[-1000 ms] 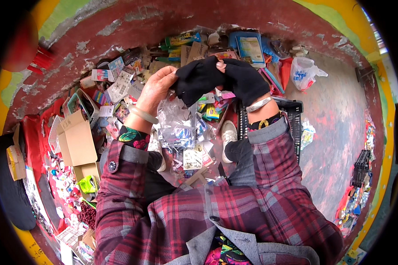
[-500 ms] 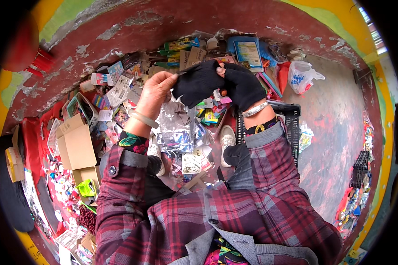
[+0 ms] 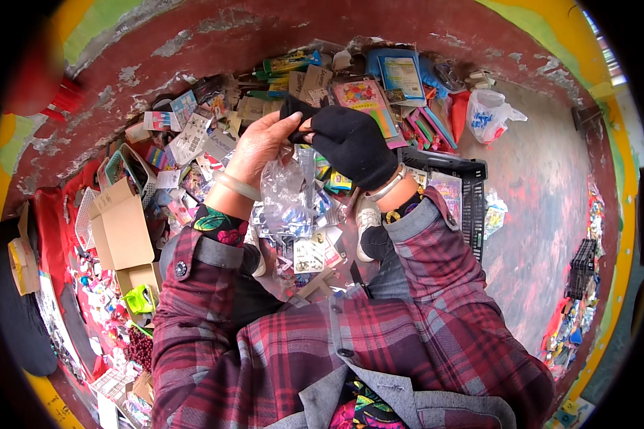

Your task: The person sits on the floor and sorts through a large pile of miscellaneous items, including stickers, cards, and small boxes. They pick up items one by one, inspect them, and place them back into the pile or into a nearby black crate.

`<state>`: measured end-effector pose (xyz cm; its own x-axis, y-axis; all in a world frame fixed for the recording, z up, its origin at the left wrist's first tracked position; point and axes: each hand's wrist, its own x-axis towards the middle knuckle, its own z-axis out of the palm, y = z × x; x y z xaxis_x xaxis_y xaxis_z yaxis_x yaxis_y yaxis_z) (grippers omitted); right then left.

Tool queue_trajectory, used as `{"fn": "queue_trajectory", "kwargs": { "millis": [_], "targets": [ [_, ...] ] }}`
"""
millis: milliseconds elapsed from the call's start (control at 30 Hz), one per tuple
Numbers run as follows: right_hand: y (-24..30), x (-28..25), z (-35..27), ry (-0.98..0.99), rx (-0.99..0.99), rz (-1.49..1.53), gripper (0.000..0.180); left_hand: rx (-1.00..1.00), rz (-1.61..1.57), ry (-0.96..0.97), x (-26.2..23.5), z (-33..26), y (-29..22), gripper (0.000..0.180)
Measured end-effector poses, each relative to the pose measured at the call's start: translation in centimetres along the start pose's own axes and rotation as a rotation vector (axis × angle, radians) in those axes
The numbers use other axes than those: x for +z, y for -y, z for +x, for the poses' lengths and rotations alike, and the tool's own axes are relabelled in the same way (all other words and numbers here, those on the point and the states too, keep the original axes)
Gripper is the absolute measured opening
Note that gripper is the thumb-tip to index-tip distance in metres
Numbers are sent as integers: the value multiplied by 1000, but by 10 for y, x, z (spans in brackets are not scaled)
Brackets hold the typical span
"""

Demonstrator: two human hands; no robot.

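Observation:
My left hand (image 3: pixel 252 149) is bare, with a pale bangle at the wrist. Its thumb and fingers pinch a bunched black glove (image 3: pixel 298 109). A matching black fingerless glove covers my right hand (image 3: pixel 355 149), whose fingertips show at its end and close on the other side of the loose glove. Both hands meet above the pile on the floor. Below the left hand is a crumpled clear plastic bag (image 3: pixel 288 196); whether it hangs or rests on the pile I cannot tell.
Ahead lies a heap of packaged goods, with a pink booklet (image 3: pixel 358 96) on it. A black crate (image 3: pixel 474 207) stands on the right, near a white plastic bag (image 3: pixel 490 118). To the left are an open cardboard box (image 3: pixel 125 232) and a basket (image 3: pixel 147 175). A red wall (image 3: pixel 279 43) curves behind.
Both hands have moved a little left and closer together. The loose glove, spread out before, is now bunched between them. The pink booklet has come into fuller view.

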<state>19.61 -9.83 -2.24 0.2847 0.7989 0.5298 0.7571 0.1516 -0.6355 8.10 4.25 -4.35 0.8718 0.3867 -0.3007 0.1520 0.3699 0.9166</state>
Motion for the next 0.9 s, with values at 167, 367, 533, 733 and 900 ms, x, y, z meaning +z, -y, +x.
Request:
{"fn": "queue_trajectory", "kwargs": {
  "millis": [167,367,533,733,900],
  "targets": [
    [-6,-20,11,67,408,996,45,72,-112,-111,-7,-7,-8,17],
    [-2,-45,16,-254,415,1673,78,78,-34,-101,-10,-8,-11,18],
    [0,-60,13,-292,300,1531,100,38,-20,-85,-5,-9,-9,17],
    [-15,-77,12,-305,128,1587,78,75,-6,-148,-7,-9,-12,13],
    [-46,-88,1,-363,314,1703,26,94,21,-203,-9,-9,-12,12]
  ]
}}
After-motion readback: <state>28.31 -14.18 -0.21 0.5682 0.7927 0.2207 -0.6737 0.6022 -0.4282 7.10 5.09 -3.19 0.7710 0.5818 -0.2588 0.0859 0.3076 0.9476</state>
